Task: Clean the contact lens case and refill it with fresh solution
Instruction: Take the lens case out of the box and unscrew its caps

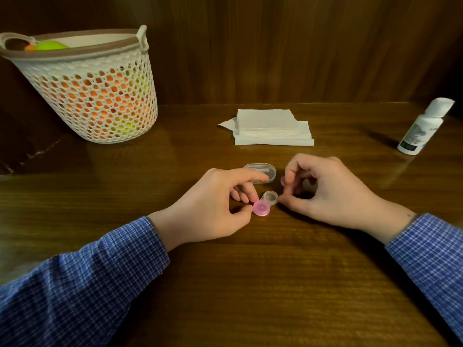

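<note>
A small contact lens case (266, 202) lies on the wooden table between my hands. Its near well carries a pink cap (261, 208); its far well (270, 196) is uncovered and clear. My left hand (220, 206) pinches the capped end with thumb and fingers. My right hand (323, 191) holds a second pink cap (283, 181) between its fingertips, just above and right of the open well, while its thumb touches the case. A white solution bottle (423, 126) stands at the far right.
A clear oval plastic box (260, 171) lies just behind my left fingers. A stack of white tissues (270, 127) sits further back. A white mesh basket (85, 86) with orange and green things inside stands at the back left. A wooden wall runs behind the table.
</note>
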Available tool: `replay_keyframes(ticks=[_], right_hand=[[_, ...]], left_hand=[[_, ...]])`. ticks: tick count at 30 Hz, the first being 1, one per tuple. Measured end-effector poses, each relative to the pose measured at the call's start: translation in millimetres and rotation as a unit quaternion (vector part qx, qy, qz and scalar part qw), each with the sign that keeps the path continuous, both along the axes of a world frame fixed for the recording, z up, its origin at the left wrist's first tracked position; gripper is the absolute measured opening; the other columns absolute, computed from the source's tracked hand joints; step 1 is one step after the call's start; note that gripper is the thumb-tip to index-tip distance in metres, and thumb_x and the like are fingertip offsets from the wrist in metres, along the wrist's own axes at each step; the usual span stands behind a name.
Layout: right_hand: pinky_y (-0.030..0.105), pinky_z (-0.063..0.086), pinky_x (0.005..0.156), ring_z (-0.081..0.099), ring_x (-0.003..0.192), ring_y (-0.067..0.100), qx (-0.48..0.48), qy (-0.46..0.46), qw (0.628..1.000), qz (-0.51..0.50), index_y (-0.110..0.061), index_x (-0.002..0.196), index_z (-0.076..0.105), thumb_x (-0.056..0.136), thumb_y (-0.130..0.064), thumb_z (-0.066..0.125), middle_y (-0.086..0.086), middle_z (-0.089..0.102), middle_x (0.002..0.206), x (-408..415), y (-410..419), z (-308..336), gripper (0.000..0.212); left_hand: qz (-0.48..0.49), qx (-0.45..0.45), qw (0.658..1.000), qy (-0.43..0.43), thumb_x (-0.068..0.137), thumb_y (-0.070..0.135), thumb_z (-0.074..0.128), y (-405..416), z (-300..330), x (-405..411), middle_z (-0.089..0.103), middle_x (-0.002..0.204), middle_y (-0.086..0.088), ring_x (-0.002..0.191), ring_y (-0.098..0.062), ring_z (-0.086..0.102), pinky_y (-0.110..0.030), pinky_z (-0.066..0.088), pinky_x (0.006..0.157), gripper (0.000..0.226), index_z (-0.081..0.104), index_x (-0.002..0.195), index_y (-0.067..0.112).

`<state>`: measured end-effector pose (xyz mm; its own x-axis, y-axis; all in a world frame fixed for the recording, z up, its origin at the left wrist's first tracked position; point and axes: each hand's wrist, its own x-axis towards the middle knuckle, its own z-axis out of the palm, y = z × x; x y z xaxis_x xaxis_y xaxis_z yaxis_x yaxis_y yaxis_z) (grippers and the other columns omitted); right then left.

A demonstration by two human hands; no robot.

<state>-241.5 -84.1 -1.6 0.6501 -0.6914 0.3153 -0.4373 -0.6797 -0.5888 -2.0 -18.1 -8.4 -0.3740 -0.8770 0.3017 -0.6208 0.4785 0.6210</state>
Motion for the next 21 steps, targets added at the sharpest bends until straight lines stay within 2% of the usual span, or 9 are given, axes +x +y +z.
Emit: replay_keyframes(ticks=[4, 8, 14, 21], right_hand=[[0.032, 0.063, 0.079, 0.075, 0.085, 0.008, 0.020, -0.009, 1.000, 0.015, -0.028, 0.091, 0.063, 0.078, -0.033, 0.079, -0.015, 0.076, 0.085, 1, 3, 1, 0.021], [0.026, 0.061, 0.077, 0.074, 0.086, 0.005, 0.027, -0.019, 0.999, 0.016, -0.030, 0.091, 0.064, 0.077, -0.048, 0.082, -0.017, 0.076, 0.087, 5, 9, 4, 0.029], [0.035, 0.061, 0.075, 0.069, 0.086, 0.006, 0.015, 0.017, 1.000, 0.001, -0.037, 0.092, 0.063, 0.069, -0.061, 0.080, -0.016, 0.072, 0.089, 9, 13, 3, 0.037], [0.033, 0.061, 0.075, 0.069, 0.085, 0.005, 0.014, 0.022, 1.000, -0.002, -0.036, 0.090, 0.064, 0.070, -0.054, 0.081, -0.017, 0.072, 0.086, 12, 13, 2, 0.032]], left_hand=[[0.011, 0.001, 1.000, 0.011, 0.087, 0.020, 0.082, 1, 1, -2, 0.075, 0.101, 0.012, 0.095, -0.004, 0.071, -0.024, 0.060, 0.083, 0.058, 0.060, 0.141, 0.021], [0.028, -0.007, 1.000, 0.009, 0.085, 0.026, 0.084, 1, 0, -5, 0.074, 0.099, 0.014, 0.093, -0.001, 0.070, -0.020, 0.059, 0.081, 0.060, 0.061, 0.140, 0.022], [0.076, -0.007, 0.997, 0.024, 0.081, 0.031, 0.088, -1, -4, -7, 0.072, 0.089, 0.016, 0.086, 0.001, 0.070, -0.011, 0.055, 0.074, 0.058, 0.065, 0.133, 0.024], [0.083, 0.015, 0.995, 0.049, 0.080, 0.026, 0.089, -1, -4, -9, 0.076, 0.082, 0.014, 0.076, 0.000, 0.072, -0.012, 0.056, 0.069, 0.050, 0.068, 0.126, 0.023]])
